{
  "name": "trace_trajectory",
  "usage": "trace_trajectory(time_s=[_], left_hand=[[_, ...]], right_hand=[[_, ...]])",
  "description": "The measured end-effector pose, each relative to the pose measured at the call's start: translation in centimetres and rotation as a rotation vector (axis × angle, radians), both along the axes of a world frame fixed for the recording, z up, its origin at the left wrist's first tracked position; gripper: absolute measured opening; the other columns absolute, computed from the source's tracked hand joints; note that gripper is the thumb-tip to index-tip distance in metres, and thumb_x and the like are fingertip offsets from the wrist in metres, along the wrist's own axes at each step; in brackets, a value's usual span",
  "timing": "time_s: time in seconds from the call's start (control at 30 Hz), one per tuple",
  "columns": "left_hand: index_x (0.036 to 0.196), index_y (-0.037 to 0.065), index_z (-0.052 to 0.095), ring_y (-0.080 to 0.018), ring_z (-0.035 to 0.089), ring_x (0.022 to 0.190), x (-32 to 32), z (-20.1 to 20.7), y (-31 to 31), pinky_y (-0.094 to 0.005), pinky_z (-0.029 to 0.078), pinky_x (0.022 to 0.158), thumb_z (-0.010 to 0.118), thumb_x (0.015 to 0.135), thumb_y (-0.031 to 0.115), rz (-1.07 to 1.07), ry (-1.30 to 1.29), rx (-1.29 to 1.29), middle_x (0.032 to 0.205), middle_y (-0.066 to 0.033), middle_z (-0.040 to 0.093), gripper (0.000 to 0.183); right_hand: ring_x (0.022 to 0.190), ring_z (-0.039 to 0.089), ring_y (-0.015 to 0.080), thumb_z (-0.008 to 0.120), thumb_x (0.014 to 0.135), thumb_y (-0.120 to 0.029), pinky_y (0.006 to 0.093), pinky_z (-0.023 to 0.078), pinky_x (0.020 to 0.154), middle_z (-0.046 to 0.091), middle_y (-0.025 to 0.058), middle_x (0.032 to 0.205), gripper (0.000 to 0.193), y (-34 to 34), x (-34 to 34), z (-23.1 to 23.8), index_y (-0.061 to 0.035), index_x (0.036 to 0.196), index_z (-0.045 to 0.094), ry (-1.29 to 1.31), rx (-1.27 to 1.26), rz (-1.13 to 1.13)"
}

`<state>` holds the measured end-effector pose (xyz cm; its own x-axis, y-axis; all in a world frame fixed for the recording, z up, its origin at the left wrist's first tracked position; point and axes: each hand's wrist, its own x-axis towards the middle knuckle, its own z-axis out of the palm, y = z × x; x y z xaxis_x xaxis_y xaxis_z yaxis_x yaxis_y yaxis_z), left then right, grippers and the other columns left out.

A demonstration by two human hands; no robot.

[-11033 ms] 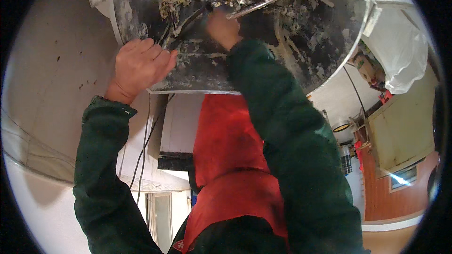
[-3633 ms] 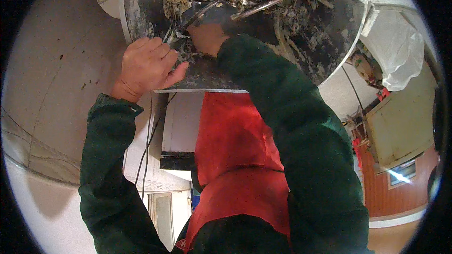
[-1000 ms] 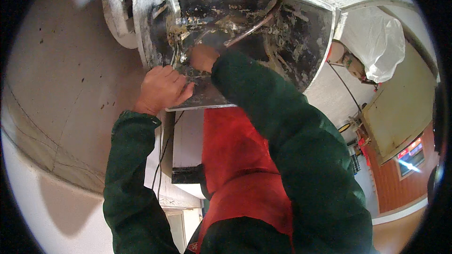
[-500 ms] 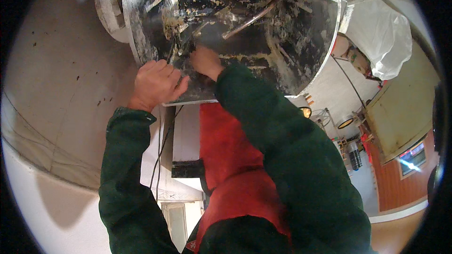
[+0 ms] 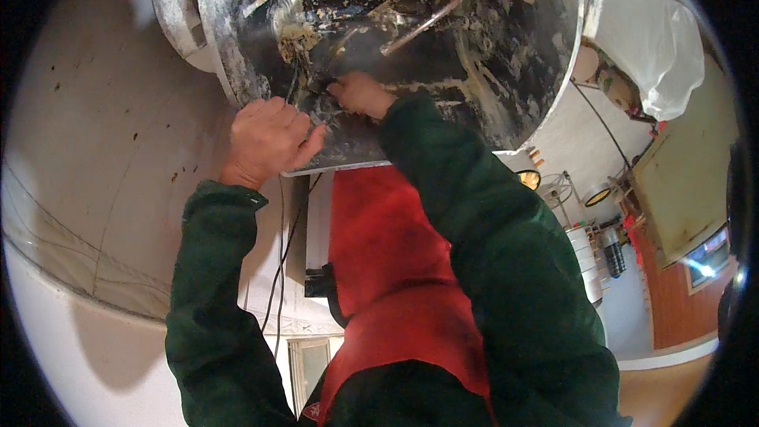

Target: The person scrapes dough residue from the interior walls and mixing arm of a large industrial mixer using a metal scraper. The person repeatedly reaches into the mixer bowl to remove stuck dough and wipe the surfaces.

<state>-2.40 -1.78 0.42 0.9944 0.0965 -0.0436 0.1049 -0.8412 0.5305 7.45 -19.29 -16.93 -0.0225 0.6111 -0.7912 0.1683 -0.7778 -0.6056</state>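
A grimy black panel (image 5: 506, 55) with a pale rim and patches of whitish and yellowish residue fills the upper middle. My left hand (image 5: 273, 138) is curled over its near left rim, thumb pointing right. My right hand (image 5: 362, 95) is low over the panel's dark face, fingers pinched together beside a small dark spot; what they hold, if anything, I cannot make out. Thin dark wires (image 5: 293, 83) run up from near my left hand to a crusted yellowish lump (image 5: 297, 43). Beyond my right hand a brownish rod or pipe (image 5: 431, 22) slants across the panel.
Black cables (image 5: 278, 281) hang below the panel's near left edge. A broad greyish-beige surface (image 5: 103, 134) curves along the left. At the right are a white plastic bag (image 5: 656, 47), a pale yellowish board (image 5: 684, 166) and round yellow-lit objects (image 5: 530, 179).
My right hand has shifted slightly right and down across the panel. The left hand stays at the rim. The whole view has shifted a little.
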Motion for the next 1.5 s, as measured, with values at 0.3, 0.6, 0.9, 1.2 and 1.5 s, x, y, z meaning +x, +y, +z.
trace_trajectory(time_s=[0.3, 0.6, 0.9, 1.2, 1.5], left_hand=[[0.067, 0.014, 0.057, -0.0241, 0.056, 0.059, 0.3, 0.1, 0.1, -0.0394, 0.043, 0.052, 0.081, 0.073, 0.023, -0.029, -0.030, 0.030, 0.062, -0.0027, 0.052, 0.026], [0.063, 0.014, 0.056, -0.0225, 0.056, 0.061, 0.2, 0.2, 0.3, -0.0381, 0.043, 0.055, 0.080, 0.075, 0.025, -0.032, -0.001, 0.045, 0.063, -0.0018, 0.052, 0.029], [0.061, 0.016, 0.054, -0.0200, 0.056, 0.065, 0.3, 0.3, 0.2, -0.0358, 0.043, 0.058, 0.078, 0.078, 0.027, -0.020, 0.010, 0.045, 0.063, -0.0007, 0.052, 0.031], [0.061, 0.016, 0.054, -0.0202, 0.056, 0.063, 0.1, 0.2, 0.0, -0.0358, 0.044, 0.057, 0.078, 0.077, 0.026, -0.008, 0.018, 0.070, 0.062, -0.0005, 0.053, 0.030], [0.060, 0.015, 0.055, -0.0252, 0.056, 0.059, 0.0, -0.2, -0.4, -0.0409, 0.044, 0.054, 0.079, 0.075, 0.022, 0.040, -0.025, 0.023, 0.061, -0.0034, 0.053, 0.029]], right_hand=[[0.077, 0.072, 0.0387, 0.064, 0.092, -0.028, 0.0531, 0.055, 0.065, 0.073, 0.0153, 0.084, 0.020, 0.7, -1.1, 1.3, -0.0121, 0.103, 0.068, -0.547, 0.245, 0.226], [0.074, 0.073, 0.0356, 0.056, 0.094, -0.018, 0.0492, 0.056, 0.062, 0.072, 0.0159, 0.081, 0.016, 0.5, -1.8, 1.7, -0.0060, 0.103, 0.061, -0.556, 0.320, 0.309], [0.078, 0.073, 0.0372, 0.058, 0.093, -0.023, 0.0533, 0.056, 0.067, 0.074, 0.0183, 0.087, 0.021, 1.2, -1.7, 2.6, -0.0072, 0.104, 0.065, -0.428, 0.218, 0.304], [0.091, 0.067, 0.0494, 0.050, 0.101, -0.035, 0.0593, 0.052, 0.082, 0.070, 0.0284, 0.096, 0.035, 0.5, -0.4, 0.3, -0.0045, 0.108, 0.066, -0.218, 0.048, -0.100], [0.094, 0.064, 0.0518, 0.054, 0.103, -0.036, 0.0585, 0.050, 0.081, 0.068, 0.0290, 0.095, 0.035, 5.4, -7.4, 0.1, -0.0015, 0.100, 0.059, -0.269, -0.152, -0.521]])
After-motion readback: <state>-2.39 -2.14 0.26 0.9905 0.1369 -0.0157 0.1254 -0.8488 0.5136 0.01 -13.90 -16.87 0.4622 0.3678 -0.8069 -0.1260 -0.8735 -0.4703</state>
